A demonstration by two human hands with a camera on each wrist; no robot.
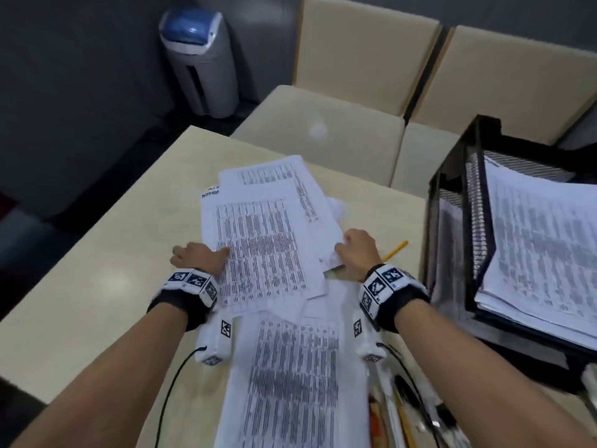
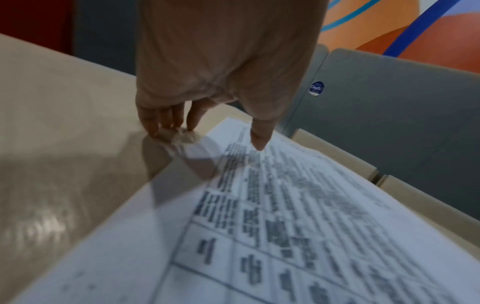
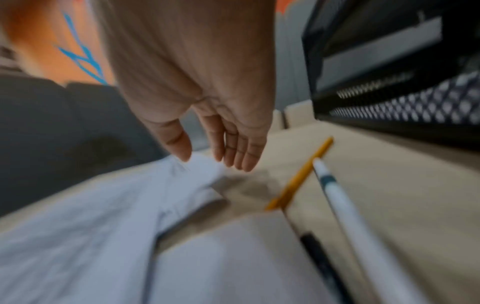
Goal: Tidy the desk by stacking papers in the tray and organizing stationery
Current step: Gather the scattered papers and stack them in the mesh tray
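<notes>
Several printed sheets (image 1: 261, 240) lie fanned across the beige desk (image 1: 106, 260), with another sheet (image 1: 290, 376) nearer me. My left hand (image 1: 198, 257) rests at the top sheet's left edge. Its thumb (image 2: 257, 139) presses on the print, and its straight fingers (image 2: 158, 123) touch the desk beside the paper (image 2: 285, 226). My right hand (image 1: 355, 248) is at the pile's right edge, fingers relaxed, with the thumb (image 3: 182, 152) touching a white sheet (image 3: 103, 205). A black mesh tray (image 1: 452, 195) on the right holds a paper stack (image 1: 542, 247).
A yellow pencil (image 1: 395, 250) lies between my right hand and the tray, and shows as the yellow pencil (image 3: 301, 174) beside a white pen (image 3: 345, 205) and a black pen (image 3: 319, 257). More pens (image 1: 403, 412) lie bottom right. Cream chairs (image 1: 323, 134) and a bin (image 1: 200, 59) stand beyond the desk.
</notes>
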